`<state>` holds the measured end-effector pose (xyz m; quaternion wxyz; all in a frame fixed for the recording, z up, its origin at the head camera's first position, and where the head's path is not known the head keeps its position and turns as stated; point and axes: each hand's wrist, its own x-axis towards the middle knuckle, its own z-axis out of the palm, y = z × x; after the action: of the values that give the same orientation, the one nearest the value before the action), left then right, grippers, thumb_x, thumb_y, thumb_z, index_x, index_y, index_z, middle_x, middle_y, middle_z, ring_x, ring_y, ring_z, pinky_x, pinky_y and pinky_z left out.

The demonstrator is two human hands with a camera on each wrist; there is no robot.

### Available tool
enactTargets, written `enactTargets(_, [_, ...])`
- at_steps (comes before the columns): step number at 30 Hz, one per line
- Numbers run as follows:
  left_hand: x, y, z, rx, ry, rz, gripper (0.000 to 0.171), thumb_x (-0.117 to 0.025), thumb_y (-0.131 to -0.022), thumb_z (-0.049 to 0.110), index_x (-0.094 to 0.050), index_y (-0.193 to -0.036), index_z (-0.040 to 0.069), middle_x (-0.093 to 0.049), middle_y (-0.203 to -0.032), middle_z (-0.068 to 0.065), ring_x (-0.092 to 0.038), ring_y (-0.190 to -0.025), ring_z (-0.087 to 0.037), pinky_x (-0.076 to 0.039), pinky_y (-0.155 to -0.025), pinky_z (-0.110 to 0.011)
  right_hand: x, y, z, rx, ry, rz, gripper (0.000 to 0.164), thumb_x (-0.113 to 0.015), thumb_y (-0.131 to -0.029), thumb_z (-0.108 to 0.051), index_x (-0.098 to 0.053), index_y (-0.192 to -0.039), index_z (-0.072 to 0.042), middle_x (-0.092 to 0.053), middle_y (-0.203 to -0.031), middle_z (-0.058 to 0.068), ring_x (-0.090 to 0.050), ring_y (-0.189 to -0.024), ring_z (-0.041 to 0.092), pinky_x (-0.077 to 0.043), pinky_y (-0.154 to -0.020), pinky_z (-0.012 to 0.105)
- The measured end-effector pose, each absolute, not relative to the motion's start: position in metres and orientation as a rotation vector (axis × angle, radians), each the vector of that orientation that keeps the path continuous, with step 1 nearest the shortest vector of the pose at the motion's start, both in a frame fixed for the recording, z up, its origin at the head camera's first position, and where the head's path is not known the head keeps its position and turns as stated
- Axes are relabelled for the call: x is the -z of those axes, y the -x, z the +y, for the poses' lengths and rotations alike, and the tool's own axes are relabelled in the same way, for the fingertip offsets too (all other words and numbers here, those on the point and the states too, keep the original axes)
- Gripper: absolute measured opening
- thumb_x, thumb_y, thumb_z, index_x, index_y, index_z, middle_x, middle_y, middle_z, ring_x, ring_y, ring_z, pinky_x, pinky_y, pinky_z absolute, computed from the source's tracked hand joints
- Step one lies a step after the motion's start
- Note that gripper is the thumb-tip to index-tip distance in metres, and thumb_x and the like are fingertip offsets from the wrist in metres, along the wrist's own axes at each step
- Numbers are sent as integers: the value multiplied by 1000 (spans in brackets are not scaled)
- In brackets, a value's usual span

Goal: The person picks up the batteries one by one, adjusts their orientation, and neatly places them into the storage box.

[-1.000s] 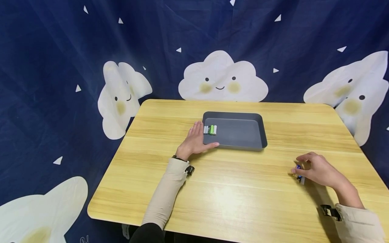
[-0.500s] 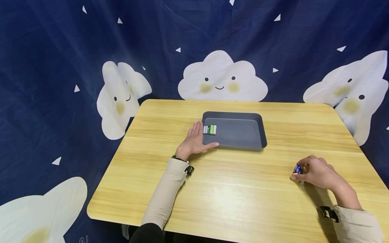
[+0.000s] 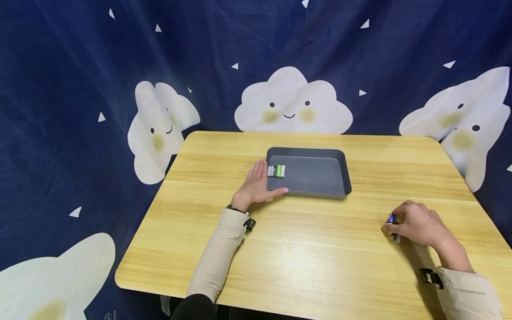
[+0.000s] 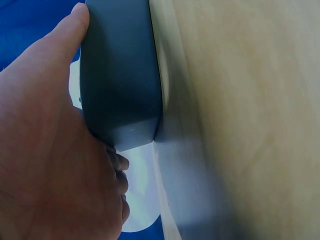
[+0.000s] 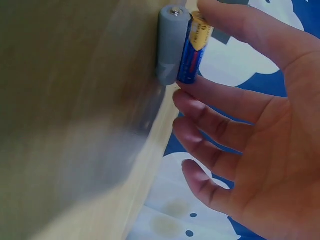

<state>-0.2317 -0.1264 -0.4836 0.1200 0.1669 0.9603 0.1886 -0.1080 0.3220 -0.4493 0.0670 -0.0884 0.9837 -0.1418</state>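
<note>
In the head view my left hand (image 3: 254,184) lies at the near left corner of a shallow grey tray (image 3: 316,178). Its straight fingers run along the left side and the thumb along the near side; the left wrist view shows the palm by the tray's corner (image 4: 122,100). Several small batteries (image 3: 277,171), white, green and dark, lie side by side at the tray's left end. Far to the right, my right hand (image 3: 420,224) pinches a blue-and-gold battery (image 5: 192,55) by its ends between thumb and index finger. A grey battery (image 5: 172,45) is right beside it.
The light wooden table (image 3: 304,262) carries the tray towards its back edge. Behind it hangs a dark blue curtain (image 3: 216,53) with white clouds. A dark band with a small device (image 3: 431,278) sits at my right wrist.
My right thumb and index finger have taken hold of the blue-and-gold battery, and that hand has shifted slightly left. The left hand and the tray have stayed in place.
</note>
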Motion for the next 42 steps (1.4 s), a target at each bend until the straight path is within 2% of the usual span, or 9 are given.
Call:
enactTargets(3, [482,232,-126,-559,-489,2807,125,-52,-89,82,5,-165,0,9,-175,-18,9,-164,-28,-2,-135,-46,445,112,321,494,232,2961,58,-86,-79,-51,-78,-102,1,-66,-114,30,-60,-79,24,-45,-60,34])
enactTargets(6, [479,231,-127,-565,-490,2808,126,-52,-88,82,5,-165,0,8,-175,-18,8,-164,-29,-2,-135,-46,441,117,320,576,215,2952,68,-84,-83,-50,-73,-112,10,-64,-120,34,-66,-88,37,-53,-64,43])
enactTargets(10, [479,232,-126,-550,-498,2812,126,-50,-88,84,6,-165,1,9,-175,-18,8,-164,-28,-2,-135,-45,439,122,316,677,235,2952,67,-83,-86,-47,-70,-116,12,-64,-122,34,-64,-103,50,-57,-76,57])
enactTargets(16, [481,233,-126,-537,-499,2821,127,-50,-87,85,4,-165,0,8,-175,-18,7,-164,-28,-3,-135,-45,435,129,309,806,251,2935,61,-80,-89,-43,-69,-119,9,-64,-123,30,-61,-108,47,-54,-71,38])
enactTargets(21, [481,233,-127,-547,-494,2819,127,-51,-87,84,3,-165,0,7,-175,-18,7,-164,-28,-3,-135,-45,430,137,301,893,321,2984,53,-83,-88,-36,-71,-119,6,-65,-122,27,-64,-103,41,-50,-68,26])
enactTargets(26, [483,234,-127,-537,-483,2806,127,-51,-87,83,5,-165,1,10,-175,-17,10,-164,-27,-1,-135,-45,427,144,290,939,402,3058,44,-87,-84,-31,-75,-112,1,-69,-116,20,-63,-94,22,-46,-68,18])
enactTargets(30, [484,234,-126,-532,-480,2798,127,-50,-88,84,7,-165,1,12,-175,-16,12,-164,-27,1,-135,-44,424,150,280,985,453,3065,41,-87,-83,-28,-76,-111,-1,-69,-114,16,-58,-90,8,-48,-70,18])
enactTargets(37, [484,232,-126,-545,-487,2801,126,-49,-88,84,7,-165,1,12,-175,-16,12,-164,-27,0,-135,-44,422,162,262,1044,515,3034,43,-86,-85,-28,-75,-116,0,-68,-116,15,-60,-95,20,-50,-73,18])
enactTargets(42, [483,232,-127,-547,-491,2811,126,-49,-88,85,6,-165,1,10,-175,-16,9,-164,-27,-2,-135,-44,422,171,250,1089,549,3017,46,-86,-85,-26,-73,-119,2,-67,-117,15,-59,-96,21,-50,-74,17])
